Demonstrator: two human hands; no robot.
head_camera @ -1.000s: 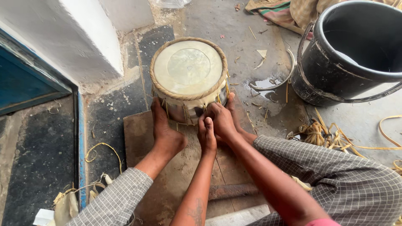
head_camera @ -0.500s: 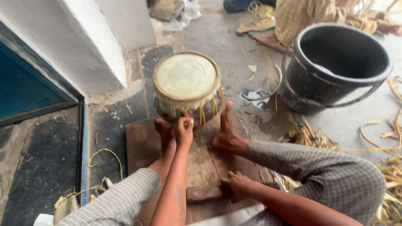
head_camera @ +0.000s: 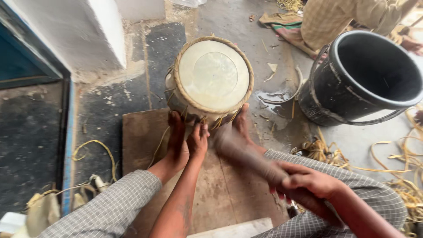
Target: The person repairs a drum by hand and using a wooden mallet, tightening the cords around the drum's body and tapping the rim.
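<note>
Drum is sitting on the wooden board, pinned between both feet. I am pressing my left hand against its laced side, fingers closed on the lacing; my right hand is clamped on a blurred mallet. Lacing looks complete; I judge tightening is underway. A black bucket is standing nearby.

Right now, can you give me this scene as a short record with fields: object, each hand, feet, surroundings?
object: drum, pale skin head up, laced rim, on a wooden board
left hand: at the drum's near side, low
right hand: grips a blurred stick that points at the drum
feet: both against the drum's base
surroundings: black bucket on the right, loose straps on the floor
</note>
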